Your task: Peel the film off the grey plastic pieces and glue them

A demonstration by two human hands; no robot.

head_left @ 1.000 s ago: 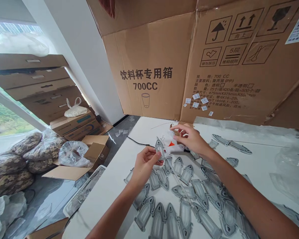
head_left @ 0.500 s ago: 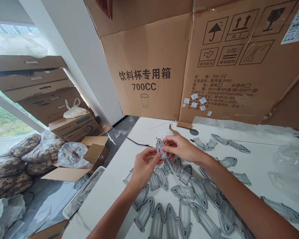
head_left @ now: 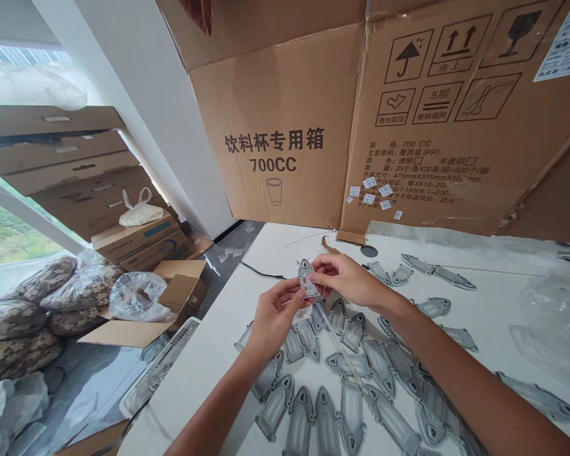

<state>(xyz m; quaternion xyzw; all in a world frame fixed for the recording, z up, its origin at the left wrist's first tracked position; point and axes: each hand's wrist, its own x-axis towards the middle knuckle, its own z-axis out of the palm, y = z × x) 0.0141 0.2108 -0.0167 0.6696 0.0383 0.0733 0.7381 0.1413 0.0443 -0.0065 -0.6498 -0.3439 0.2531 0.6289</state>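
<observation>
Between my two hands is a small grey arch-shaped plastic piece [head_left: 306,276] with a pointed top, held upright above the table. My left hand [head_left: 276,311] pinches its lower edge between thumb and fingers. From the other side, my right hand [head_left: 346,279] grips its right edge, thumb on the front face. Many similar grey pieces [head_left: 298,418] lie spread over the white table [head_left: 228,367] under my hands and forearms. A thin pale rod [head_left: 338,342] runs among them. What the piece is for does not show.
A tall cardboard box [head_left: 285,95] stands at the table's back edge. Clear plastic wrap [head_left: 555,316] lies on the right. A white basket [head_left: 161,364] of small parts, an open carton [head_left: 183,294] and patterned bags [head_left: 19,342] are at the left. A black cable [head_left: 259,272] lies on the table.
The grey piece has tipped slightly, and more of its front and lower edge shows. My right-hand fingers have shifted a little on it; both hands keep hold.
</observation>
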